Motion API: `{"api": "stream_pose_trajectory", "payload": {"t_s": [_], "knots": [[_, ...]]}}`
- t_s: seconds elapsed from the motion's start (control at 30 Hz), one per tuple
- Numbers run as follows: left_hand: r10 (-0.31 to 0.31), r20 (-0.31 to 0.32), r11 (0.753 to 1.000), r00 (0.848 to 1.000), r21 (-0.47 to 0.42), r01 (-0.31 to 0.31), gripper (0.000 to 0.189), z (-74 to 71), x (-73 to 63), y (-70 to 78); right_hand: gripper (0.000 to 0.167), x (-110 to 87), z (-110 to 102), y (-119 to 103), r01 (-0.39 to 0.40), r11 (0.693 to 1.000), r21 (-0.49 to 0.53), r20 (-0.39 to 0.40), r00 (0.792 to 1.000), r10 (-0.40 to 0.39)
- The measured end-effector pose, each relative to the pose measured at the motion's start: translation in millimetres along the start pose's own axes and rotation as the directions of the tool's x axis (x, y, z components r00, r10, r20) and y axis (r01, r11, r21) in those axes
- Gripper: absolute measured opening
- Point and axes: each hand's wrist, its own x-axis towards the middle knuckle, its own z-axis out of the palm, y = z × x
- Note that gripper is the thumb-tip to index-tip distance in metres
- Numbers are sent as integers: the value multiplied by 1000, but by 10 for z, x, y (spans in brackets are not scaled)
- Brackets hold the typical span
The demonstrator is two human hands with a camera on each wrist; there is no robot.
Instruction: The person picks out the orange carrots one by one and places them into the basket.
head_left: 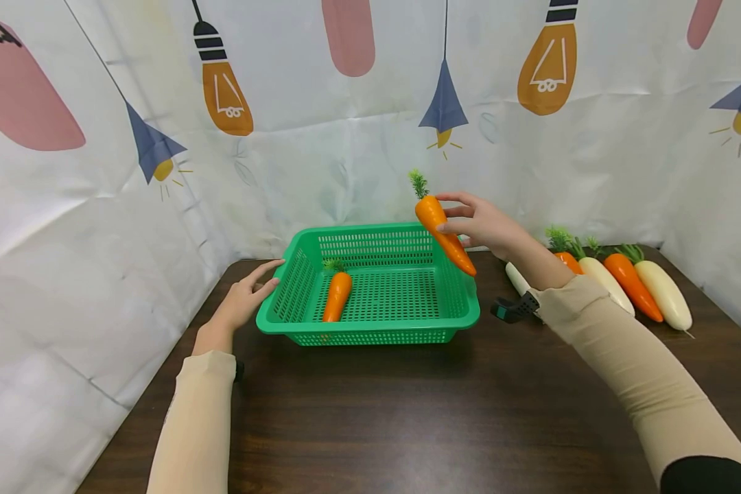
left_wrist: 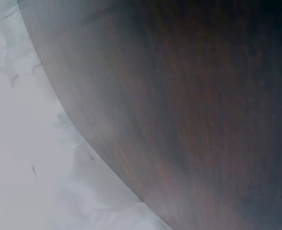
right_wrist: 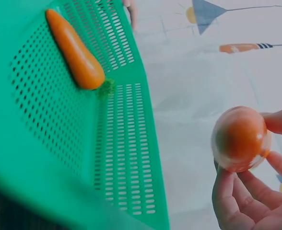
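Note:
My right hand [head_left: 484, 223] pinches an orange carrot [head_left: 447, 233] with a green leafy top, tilted above the right end of the green plastic basket [head_left: 370, 328]. In the right wrist view this carrot [right_wrist: 241, 136] appears end-on between thumb and fingers. Inside the basket, toward its left side, lies another carrot [head_left: 337, 295], its leafy top pointing to the back. My left hand [head_left: 241, 302] is at the basket's left rim, fingers loosely extended and fingertips right at the edge. The left wrist view shows mostly the dark tabletop [left_wrist: 179, 120] rather than that hand's fingers.
Right of the basket, white radishes [head_left: 663, 295] and carrots [head_left: 632, 285] lie side by side on the dark wooden table [head_left: 370, 412]. My right forearm partly covers several of them. A white cloth [head_left: 370, 165] printed with lamps hangs behind the table.

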Motion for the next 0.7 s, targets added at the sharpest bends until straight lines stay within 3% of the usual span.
{"api": "stream_pose_trajectory", "payload": {"t_s": [0.43, 0.7], "knots": [[-3, 2, 1000, 1000, 1, 3, 56, 0, -7, 8, 68, 206, 139, -36, -15, 998, 64, 31, 999, 13], [-4, -1, 1000, 1000, 2, 4, 56, 2, -12, 9, 67, 364, 303, -16, -14, 995, 100, 6, 1000, 13]]}}
